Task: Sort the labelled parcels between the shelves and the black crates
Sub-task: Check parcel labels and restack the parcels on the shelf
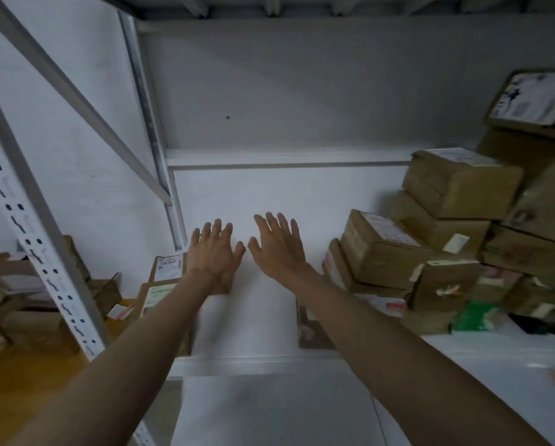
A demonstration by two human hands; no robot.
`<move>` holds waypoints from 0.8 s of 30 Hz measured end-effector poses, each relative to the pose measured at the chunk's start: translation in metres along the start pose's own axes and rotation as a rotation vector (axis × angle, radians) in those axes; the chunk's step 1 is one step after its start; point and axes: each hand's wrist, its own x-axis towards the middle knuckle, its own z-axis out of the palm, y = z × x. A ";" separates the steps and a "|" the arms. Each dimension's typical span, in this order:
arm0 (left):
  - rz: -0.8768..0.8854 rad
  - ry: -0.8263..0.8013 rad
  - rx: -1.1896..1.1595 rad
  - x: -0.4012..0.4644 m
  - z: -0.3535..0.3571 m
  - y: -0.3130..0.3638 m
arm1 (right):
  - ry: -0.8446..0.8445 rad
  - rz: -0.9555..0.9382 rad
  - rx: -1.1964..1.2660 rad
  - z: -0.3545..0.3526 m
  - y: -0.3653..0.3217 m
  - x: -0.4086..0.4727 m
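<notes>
Both my arms reach forward over a white shelf board [269,194]. My left hand [213,252] and my right hand [277,244] hover side by side above the board with fingers spread and straight, holding nothing. A pile of brown labelled parcels [456,185] is stacked on the right of the shelf, with one box [379,246] nearest my right hand. Under my left forearm lie two flat brown parcels with labels: one [168,267] and another [155,296]. A flat parcel [308,326] lies under my right forearm. No black crate is visible.
A white perforated upright [28,233] and diagonal braces [86,101] frame the shelf on the left. Beyond them, cardboard boxes [18,304] sit on a yellowish surface. A green packet [475,317] lies at the foot of the right pile. The upper shelf's underside [302,4] is overhead.
</notes>
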 end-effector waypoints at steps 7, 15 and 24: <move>0.055 0.035 -0.028 -0.042 -0.031 0.069 | 0.061 0.034 -0.118 -0.068 0.043 -0.068; 0.212 0.081 -0.068 -0.064 -0.064 0.159 | 0.174 0.204 -0.148 -0.130 0.116 -0.133; 0.199 -0.001 -0.342 -0.034 -0.070 0.229 | 0.134 0.279 -0.119 -0.141 0.178 -0.137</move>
